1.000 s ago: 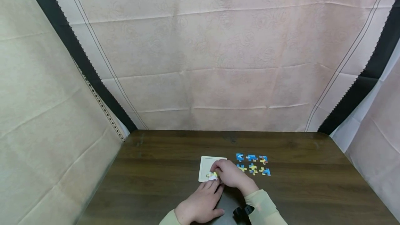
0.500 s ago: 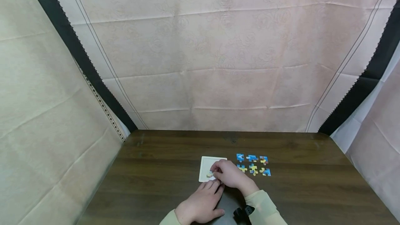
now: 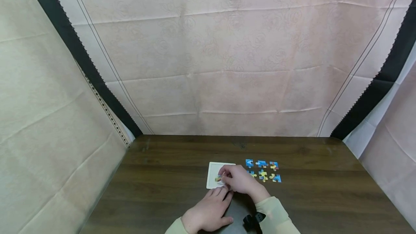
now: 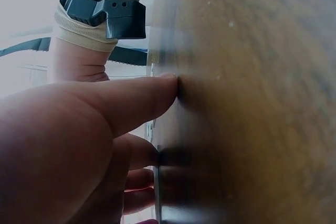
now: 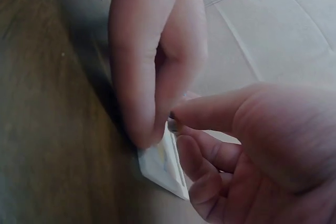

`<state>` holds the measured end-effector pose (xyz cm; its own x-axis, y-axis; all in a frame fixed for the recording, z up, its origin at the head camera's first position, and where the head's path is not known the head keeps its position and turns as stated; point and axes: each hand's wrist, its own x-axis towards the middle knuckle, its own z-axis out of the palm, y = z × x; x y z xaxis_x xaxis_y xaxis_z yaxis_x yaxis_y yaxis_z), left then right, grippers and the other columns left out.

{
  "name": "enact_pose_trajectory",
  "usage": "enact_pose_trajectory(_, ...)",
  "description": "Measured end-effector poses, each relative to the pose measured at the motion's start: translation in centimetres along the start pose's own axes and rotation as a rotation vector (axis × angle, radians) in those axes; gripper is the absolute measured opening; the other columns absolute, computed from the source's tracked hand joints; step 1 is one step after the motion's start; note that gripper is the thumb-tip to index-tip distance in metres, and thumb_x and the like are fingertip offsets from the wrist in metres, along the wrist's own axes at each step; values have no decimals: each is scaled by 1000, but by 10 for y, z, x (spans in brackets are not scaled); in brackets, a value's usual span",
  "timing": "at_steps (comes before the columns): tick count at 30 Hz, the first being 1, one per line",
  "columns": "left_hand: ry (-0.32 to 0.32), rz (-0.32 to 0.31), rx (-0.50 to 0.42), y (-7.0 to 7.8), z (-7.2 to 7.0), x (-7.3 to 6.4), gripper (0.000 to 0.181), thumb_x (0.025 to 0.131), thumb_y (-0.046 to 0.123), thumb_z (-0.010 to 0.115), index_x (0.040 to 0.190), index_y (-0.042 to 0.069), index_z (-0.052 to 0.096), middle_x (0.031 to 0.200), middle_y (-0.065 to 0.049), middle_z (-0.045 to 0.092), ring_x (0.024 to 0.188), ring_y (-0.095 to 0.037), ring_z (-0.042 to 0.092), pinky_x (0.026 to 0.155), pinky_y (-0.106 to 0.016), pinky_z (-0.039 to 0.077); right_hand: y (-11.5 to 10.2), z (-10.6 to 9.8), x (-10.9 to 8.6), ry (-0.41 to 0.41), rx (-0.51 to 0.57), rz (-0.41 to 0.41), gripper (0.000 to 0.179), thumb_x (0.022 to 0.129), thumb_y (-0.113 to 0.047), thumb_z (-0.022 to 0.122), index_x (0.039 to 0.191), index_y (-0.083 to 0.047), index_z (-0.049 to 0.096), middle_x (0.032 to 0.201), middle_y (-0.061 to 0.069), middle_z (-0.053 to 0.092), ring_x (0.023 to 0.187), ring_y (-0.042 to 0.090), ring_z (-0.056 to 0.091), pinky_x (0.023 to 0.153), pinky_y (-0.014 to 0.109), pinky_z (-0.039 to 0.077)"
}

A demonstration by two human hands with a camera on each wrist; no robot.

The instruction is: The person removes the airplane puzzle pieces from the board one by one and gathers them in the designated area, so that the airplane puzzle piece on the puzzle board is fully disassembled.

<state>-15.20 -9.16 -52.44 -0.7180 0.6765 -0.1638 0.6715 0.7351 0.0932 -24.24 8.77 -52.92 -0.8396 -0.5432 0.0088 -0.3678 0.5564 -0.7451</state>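
Observation:
A white puzzle tray [image 3: 212, 170] lies on the table, partly covered by both hands. Over its lower right part, my right hand [image 3: 239, 180] pinches a small jigsaw piece [image 5: 172, 125] between thumb and forefinger; the fingers cover most of it. Some yellow puzzle surface [image 3: 217, 179] shows in the tray by those fingertips; I cannot tell whether it belongs to the pinched piece. My left hand [image 3: 209, 208] rests with extended fingers on the tray's near edge. In the left wrist view its thumb [image 4: 142, 100] touches the tabletop.
Right of the tray, several loose blue-and-yellow jigsaw pieces [image 3: 263, 175] lie in two rows on the brown wooden table [image 3: 162, 176]. My right forearm reaches in just below them. A pale cloth [image 3: 234, 64] hangs behind the table.
The yellow-and-white puzzle surface under my right fingertips shows less now, as the fingers have shifted slightly over it. My left hand stays in place, and the loose pieces have not moved.

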Motion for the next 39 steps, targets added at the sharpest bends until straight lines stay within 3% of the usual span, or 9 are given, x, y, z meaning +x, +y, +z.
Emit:
enact_pose_trajectory(5, -1, -6, -31, -1, 0, 1, 80, 106, 58, 59, 168, 12, 37, 170, -4, 33, 149, -18, 34, 119, -41, 38, 1, -4, -1, 88, -28, 7, 10, 106, -17, 70, 114, -16, 74, 88, -7, 64, 76, 14, 59, 68, 33, 51)
enact_pose_trajectory(11, 9, -35, -37, -1, 1, 3, 84, 104, 60, 61, 167, 10, 37, 169, -3, 35, 146, -16, 36, 117, -40, 39, 4, -11, -3, 134, -25, 16, 9, 105, -18, 70, 113, -16, 75, 91, -8, 65, 82, 15, 59, 76, 37, 53)
enact_pose_trajectory(18, 27, -37, -29, -1, 1, 4, 80, 104, 59, 61, 164, 9, 43, 166, -1, 39, 141, -15, 38, 115, -39, 39, 11, -20, -10, 125, -11, -5, 6, 105, -16, 70, 110, -17, 75, 88, -8, 65, 81, 16, 60, 73, 35, 53)
enact_pose_trajectory(24, 93, -22, 29, 0, 2, 3, 78, 103, 58, 63, 160, 6, 48, 159, 0, 44, 137, -16, 41, 112, -38, 41, 18, -29, -18, 101, 28, 14, 7, 105, -20, 72, 111, -22, 75, 89, -6, 66, 78, 18, 60, 67, 33, 54)
enact_pose_trajectory(28, 80, -29, 26, 0, 4, 4, 79, 103, 58, 62, 162, 7, 47, 162, 0, 42, 141, -17, 38, 114, -39, 40, 24, -37, -28, 90, 51, 44, 9, 105, -23, 72, 113, -24, 75, 92, -5, 67, 73, 18, 60, 60, 33, 54)
enact_pose_trajectory(33, 50, -44, -4, 0, 6, 6, 79, 104, 58, 62, 163, 8, 45, 165, -1, 40, 147, -18, 36, 117, -41, 39, 36, -47, -40, 87, 36, 32, 8, 106, -23, 71, 113, -22, 75, 91, -7, 67, 79, 15, 60, 68, 32, 53)
enact_pose_trajectory(39, 56, -48, 4, 1, 6, 5, 79, 104, 58, 61, 163, 8, 45, 165, -1, 40, 148, -19, 36, 116, -42, 39, 49, -64, -60, 102, 33, 33, 9, 105, -19, 71, 114, -17, 75, 89, -5, 65, 78, 15, 59, 67, 31, 50)
